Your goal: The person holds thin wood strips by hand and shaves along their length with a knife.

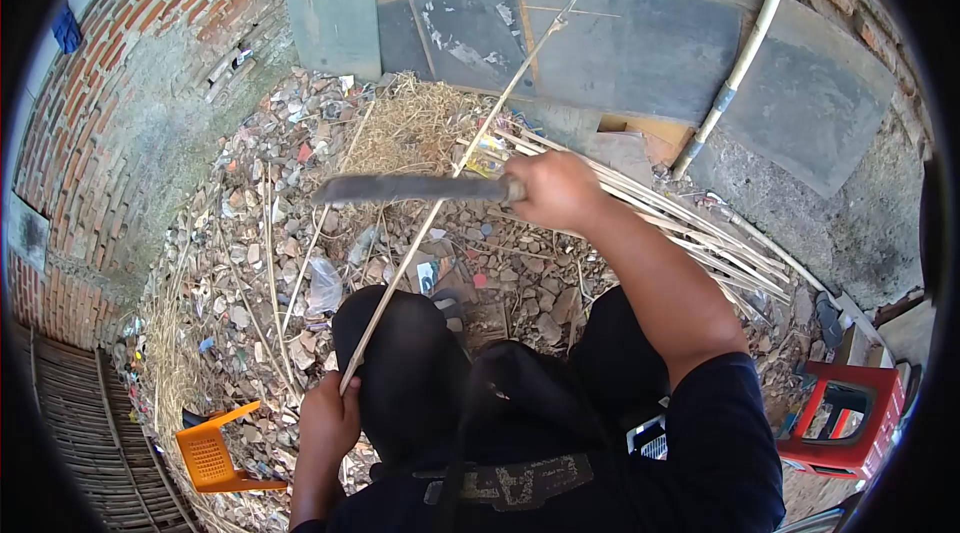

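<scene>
My right hand [556, 192] is closed around the handle of a machete [410, 189], its dark blade pointing left across the middle of the view. Low on the left, by my knee, my left hand [327, 420] grips the near end of a long bamboo strip [420, 239]. The strip slants up and away to the right, its far end in front of the grey boards. The blade crosses the strip about midway; whether they touch I cannot tell.
Several pale bamboo strips [690, 228] lie in a pile at the right. Stones and litter [520, 283] cover the ground, with a heap of shavings [415, 123] beyond. An orange plastic chair [212, 453] is at lower left, a red plastic stool [850, 453] at lower right. A pole [745, 58] leans at upper right.
</scene>
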### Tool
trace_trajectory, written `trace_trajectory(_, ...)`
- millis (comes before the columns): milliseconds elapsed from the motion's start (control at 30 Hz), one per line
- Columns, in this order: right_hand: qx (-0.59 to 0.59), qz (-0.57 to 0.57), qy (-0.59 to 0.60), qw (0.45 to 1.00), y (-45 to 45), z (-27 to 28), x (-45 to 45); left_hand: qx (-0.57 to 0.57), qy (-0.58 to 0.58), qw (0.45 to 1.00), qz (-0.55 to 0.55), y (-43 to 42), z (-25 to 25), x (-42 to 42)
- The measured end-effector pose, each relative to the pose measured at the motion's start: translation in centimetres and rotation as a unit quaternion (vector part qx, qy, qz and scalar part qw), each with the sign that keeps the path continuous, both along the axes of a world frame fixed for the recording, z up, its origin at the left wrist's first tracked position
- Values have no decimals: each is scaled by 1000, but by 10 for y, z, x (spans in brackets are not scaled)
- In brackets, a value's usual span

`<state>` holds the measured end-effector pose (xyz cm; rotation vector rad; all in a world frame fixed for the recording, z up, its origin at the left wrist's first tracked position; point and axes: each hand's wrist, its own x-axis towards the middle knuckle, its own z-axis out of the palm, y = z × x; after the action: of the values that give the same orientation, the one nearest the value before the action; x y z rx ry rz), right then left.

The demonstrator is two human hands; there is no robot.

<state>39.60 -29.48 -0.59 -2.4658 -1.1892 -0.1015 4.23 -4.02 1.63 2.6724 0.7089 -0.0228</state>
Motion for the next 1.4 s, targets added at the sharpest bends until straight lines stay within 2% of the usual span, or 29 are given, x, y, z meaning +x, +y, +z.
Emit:
trace_trajectory(133, -77, 70, -22, 994, 8, 13, -15, 13, -8, 1000, -22, 0, -3, 2)
trace_trajectory(233, 37, -36, 67, 996, -9, -8, 24, 17, -8, 1000, -23, 4, -5, 3)
trace_trajectory(267, -3, -62, 44, 997, -12, -10, 26, 13, -6, 1000, -22, 3, -3, 3)
trace_trajectory(400, 3, 9, 54, 998, -15, 11, 4, 24, 30, 998, -41, 4, 1, 3)
trace_trajectory(500, -127, 48, -25, 990, -7, 29, -14, 44, 28, 997, -54, 0, 5, 8)
trace_trajectory(533, -81, 44, 20, 996, -10, 22, -6, 47, 14, 997, -62, 2, 2, 7)
trace_trajectory(633, 64, -95, 96, 989, -25, -2, 35, 53, -21, 996, -73, 7, -9, 3)
trace_trajectory(667, 65, -112, 108, 986, -31, -5, 44, 53, -22, 996, -70, 6, -8, 1)
trace_trajectory(800, 0, -25, 58, 998, -34, 3, 25, 42, -18, 997, -70, 5, -6, 3)
trace_trajectory(900, -79, 47, -9, 996, -17, 29, -8, 46, -29, 995, -79, 4, -8, 7)
trace_trajectory(933, -89, 60, 8, 994, -17, 34, -9, 50, -30, 995, -81, 5, -9, 7)
trace_trajectory(1033, 77, -58, 140, 985, -24, -10, 41, 54, -22, 995, -75, 9, -10, 0)
trace_trajectory(1067, 127, -99, 147, 976, -29, -14, 52, 48, -16, 996, -71, 8, -7, 0)
trace_trajectory(1167, 93, -88, 122, 984, -39, -13, 45, -7, -8, 997, -83, 13, 5, -2)
trace_trajectory(1300, -44, 28, 35, 998, -21, 18, 0, -103, 35, 990, -86, 16, 16, -1)
trace_trajectory(1333, -12, 61, 23, 998, -18, 15, -5, -123, 58, 987, -81, 15, 18, -1)
trace_trajectory(1400, 5, 64, 84, 994, -16, 3, 8, -116, 40, 989, -77, 16, 6, -4)
